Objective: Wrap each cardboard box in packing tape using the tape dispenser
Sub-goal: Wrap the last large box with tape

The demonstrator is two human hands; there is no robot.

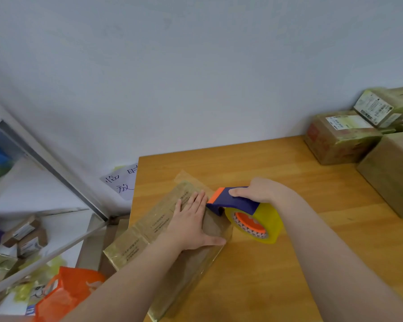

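I see the left hand [191, 223] lying flat, fingers straight, pressing on the long cardboard box [163, 242] at the table's [289, 263] left edge. The right hand [260, 190] grips the tape dispenser [240, 205], its nose touching the box top just beside the left fingertips. Taped boxes [342, 138] crowd the far right corner; an orange bag [65, 293] sits lower left.

Parcel packing room, labelled taped parcels [342, 138] stacked on wooden table [289, 275], metal shelving [56, 164] holding more boxes [26, 235]
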